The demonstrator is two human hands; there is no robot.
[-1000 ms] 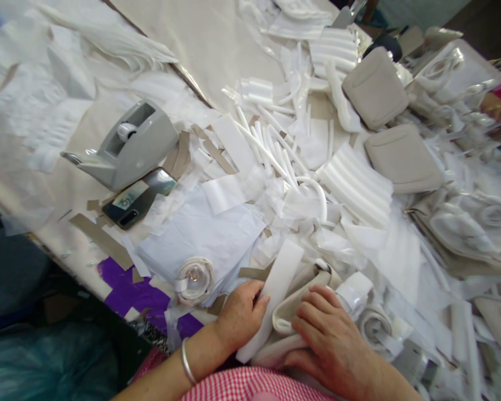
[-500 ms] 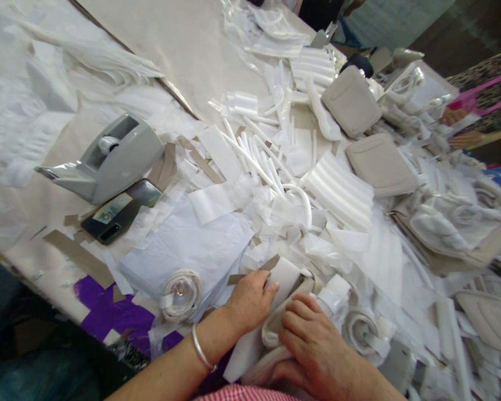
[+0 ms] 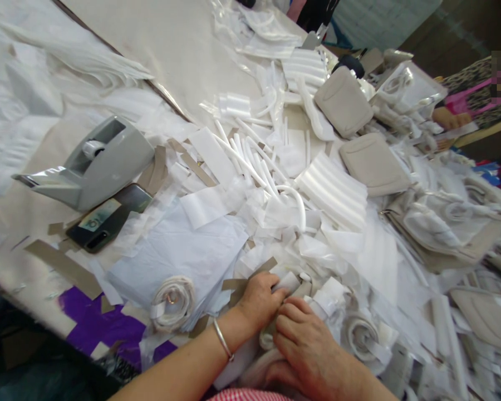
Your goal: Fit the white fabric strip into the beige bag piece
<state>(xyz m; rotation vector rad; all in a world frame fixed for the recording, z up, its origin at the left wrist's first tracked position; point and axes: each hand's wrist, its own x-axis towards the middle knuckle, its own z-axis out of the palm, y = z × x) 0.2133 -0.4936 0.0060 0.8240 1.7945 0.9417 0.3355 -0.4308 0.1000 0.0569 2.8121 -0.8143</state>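
My left hand [image 3: 261,301], a bracelet on its wrist, is closed on a white foam sheet [image 3: 290,283] that is curled over a cream bag-like piece. Right beside it, my right hand [image 3: 304,342] has its fingers curled over the same cream piece [image 3: 267,338], which is mostly hidden under both hands and against my body. The fingertips of the two hands nearly meet. Just right of them lie a white wrapped roll [image 3: 332,295] and a coiled strap [image 3: 361,334] with a white band.
To the left are a grey tape dispenser [image 3: 104,161], a phone [image 3: 108,217], a stack of thin white sheets [image 3: 179,245] and a coiled cord [image 3: 173,303]. White tubes [image 3: 250,159] and cream bags [image 3: 376,164] crowd the table. Another person's hands [image 3: 453,120] are at far right.
My left hand has moved in against my right hand, and less of the white foam sheet and cream piece shows. The view has shifted slightly.
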